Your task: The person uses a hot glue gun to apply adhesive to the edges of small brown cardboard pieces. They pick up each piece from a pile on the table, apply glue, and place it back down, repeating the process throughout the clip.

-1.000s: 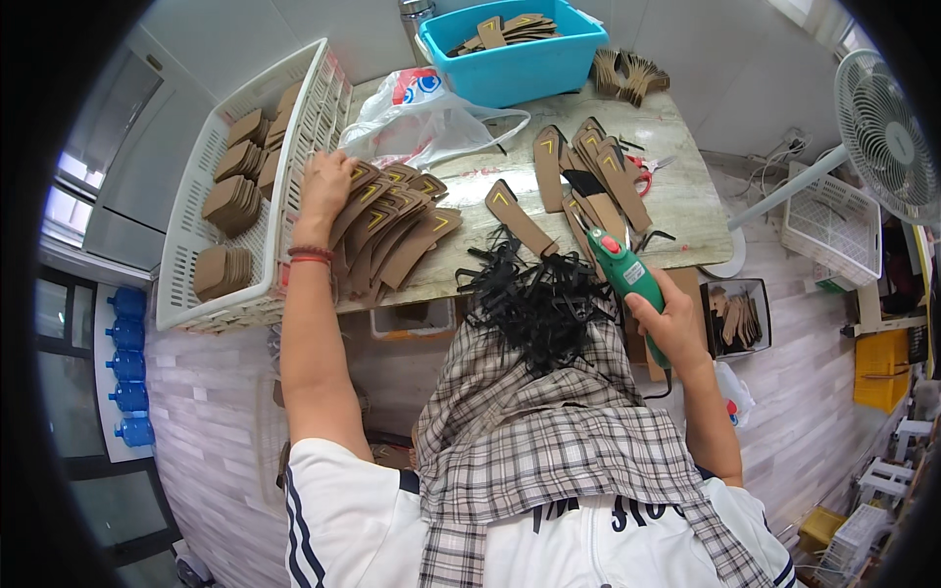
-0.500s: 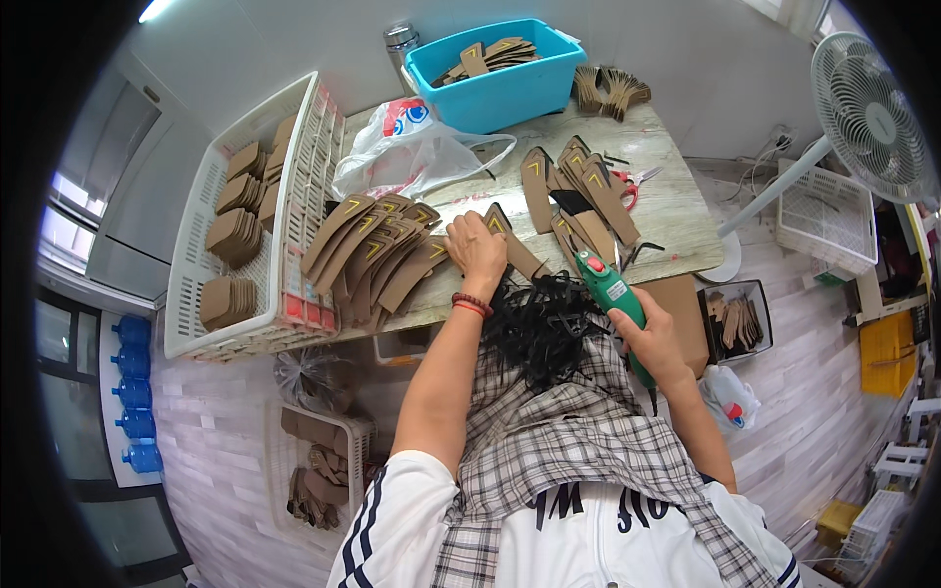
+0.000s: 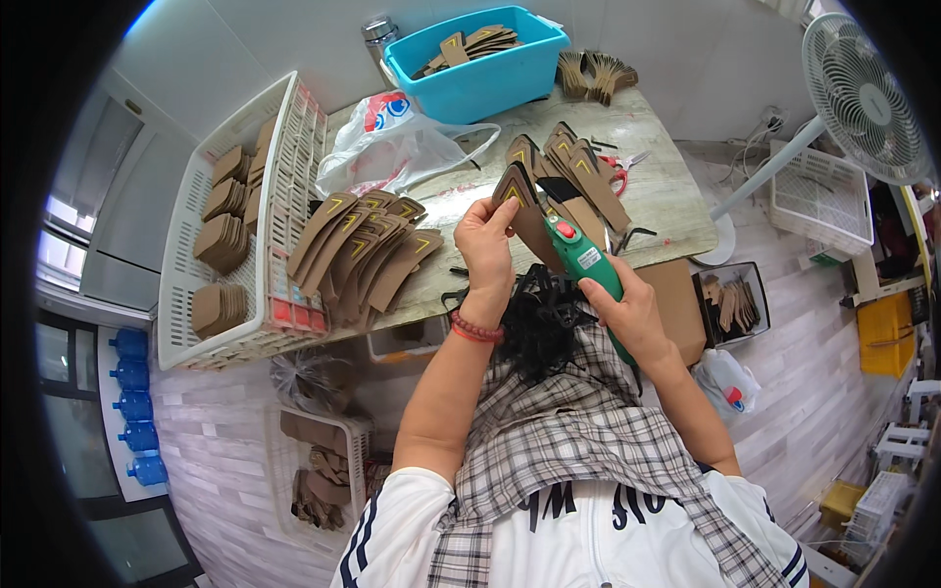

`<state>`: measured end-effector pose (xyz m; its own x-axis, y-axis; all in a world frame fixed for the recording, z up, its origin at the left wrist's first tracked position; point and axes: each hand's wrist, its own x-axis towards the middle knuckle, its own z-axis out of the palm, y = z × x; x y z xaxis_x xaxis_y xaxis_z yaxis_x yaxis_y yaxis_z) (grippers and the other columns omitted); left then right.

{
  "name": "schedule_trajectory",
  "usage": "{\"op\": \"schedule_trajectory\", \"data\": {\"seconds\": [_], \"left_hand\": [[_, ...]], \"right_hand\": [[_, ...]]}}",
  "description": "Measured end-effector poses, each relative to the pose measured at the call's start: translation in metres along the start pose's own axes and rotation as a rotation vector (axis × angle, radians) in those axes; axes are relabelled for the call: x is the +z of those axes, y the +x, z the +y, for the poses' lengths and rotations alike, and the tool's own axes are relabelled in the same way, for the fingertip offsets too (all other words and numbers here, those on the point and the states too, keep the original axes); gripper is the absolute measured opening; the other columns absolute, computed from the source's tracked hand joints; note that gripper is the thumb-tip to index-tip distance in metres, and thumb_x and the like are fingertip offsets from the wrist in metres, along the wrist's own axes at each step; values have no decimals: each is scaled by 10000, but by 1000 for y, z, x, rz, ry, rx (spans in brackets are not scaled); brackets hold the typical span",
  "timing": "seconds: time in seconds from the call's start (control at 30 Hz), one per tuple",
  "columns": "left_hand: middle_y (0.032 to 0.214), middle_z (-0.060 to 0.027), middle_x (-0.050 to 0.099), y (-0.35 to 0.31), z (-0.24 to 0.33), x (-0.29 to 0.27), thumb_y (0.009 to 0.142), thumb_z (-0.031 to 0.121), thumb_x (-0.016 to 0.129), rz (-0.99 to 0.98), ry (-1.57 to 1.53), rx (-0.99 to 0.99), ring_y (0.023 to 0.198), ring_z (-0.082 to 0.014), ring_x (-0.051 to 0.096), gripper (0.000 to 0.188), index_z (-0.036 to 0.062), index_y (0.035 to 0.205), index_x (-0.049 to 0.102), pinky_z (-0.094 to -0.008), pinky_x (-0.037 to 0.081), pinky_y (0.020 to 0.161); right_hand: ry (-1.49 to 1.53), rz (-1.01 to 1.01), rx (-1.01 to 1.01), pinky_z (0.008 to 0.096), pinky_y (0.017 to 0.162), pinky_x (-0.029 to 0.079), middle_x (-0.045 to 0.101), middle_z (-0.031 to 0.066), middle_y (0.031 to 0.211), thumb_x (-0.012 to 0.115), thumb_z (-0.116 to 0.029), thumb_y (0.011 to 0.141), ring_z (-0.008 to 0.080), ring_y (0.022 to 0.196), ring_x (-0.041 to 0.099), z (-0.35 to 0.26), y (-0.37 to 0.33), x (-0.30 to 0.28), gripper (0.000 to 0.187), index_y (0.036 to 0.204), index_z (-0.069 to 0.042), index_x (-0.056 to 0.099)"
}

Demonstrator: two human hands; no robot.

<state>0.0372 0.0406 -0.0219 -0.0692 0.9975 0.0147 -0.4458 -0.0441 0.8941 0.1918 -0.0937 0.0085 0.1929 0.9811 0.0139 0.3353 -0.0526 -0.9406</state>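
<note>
My left hand (image 3: 487, 245) pinches a curved brown piece (image 3: 527, 227) with a dark edge and a yellow angular mark, lifted over the front of the table. In my right hand (image 3: 625, 306) is a green electric hand tool (image 3: 586, 257) with a red button; its front end lies against or just above the brown piece, and the exact contact is hidden. A tangle of black strips (image 3: 534, 328) lies on my lap below both hands. Similar brown pieces (image 3: 363, 250) are heaped left of my left hand, and more marked pieces (image 3: 588, 181) lie beyond the tool.
A white crate (image 3: 279, 211) with brown stacks stands at the left. At the back are a blue bin (image 3: 480, 73), a plastic bag (image 3: 402, 152) and a steel flask (image 3: 380, 44). Red-handled scissors (image 3: 619, 176) lie on the right, near a standing fan (image 3: 867, 98).
My left hand has lifted the brown piece off the table and turned it upward. The green tool has moved left and closer to that piece. The view has shifted slightly.
</note>
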Motion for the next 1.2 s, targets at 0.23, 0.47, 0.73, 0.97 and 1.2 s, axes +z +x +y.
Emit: {"op": "schedule_trajectory", "data": {"seconds": [0.23, 0.47, 0.73, 0.97, 1.2], "left_hand": [[770, 10, 656, -8, -5, 8, 843, 92, 698, -31, -65, -115, 619, -51, 524, 69, 39, 863, 659, -204, 406, 585], [795, -26, 679, -20, 1, 12, 869, 76, 658, -104, -62, -191, 652, -74, 580, 57, 19, 872, 665, -221, 460, 625], [800, -17, 666, -33, 4, 2, 872, 55, 647, -233, -9, -185, 666, -69, 577, 67, -4, 903, 655, -218, 462, 628], [827, -13, 666, -30, 16, -6, 904, 70, 616, -225, -59, -187, 706, -55, 580, 65, 18, 938, 636, -195, 465, 659], [810, 9, 641, -25, 20, -7, 911, 91, 615, -252, 30, -86, 671, -27, 526, 98, -1, 921, 645, -182, 431, 613]], "right_hand": [[87, 29, 15, 255, 476, 443, 614, 46, 685, 694, -280, 862, 91, 508, 549, 1, -2, -4, 439, 1183, -10, 567], [119, 63, -9, 257, 478, 450, 613, 44, 681, 691, -289, 865, 92, 513, 553, -2, -2, -4, 423, 1158, -5, 582], [112, 77, -63, 250, 479, 426, 595, 28, 666, 692, -248, 867, 73, 529, 529, -9, -1, -9, 387, 1148, -4, 584], [101, 27, -36, 251, 496, 436, 606, 26, 680, 694, -243, 867, 72, 546, 535, -8, -7, -19, 399, 1171, -12, 577], [55, 2, -75, 255, 511, 450, 613, 32, 690, 698, -253, 862, 77, 549, 549, -5, -8, -23, 415, 1175, -9, 575]]}}
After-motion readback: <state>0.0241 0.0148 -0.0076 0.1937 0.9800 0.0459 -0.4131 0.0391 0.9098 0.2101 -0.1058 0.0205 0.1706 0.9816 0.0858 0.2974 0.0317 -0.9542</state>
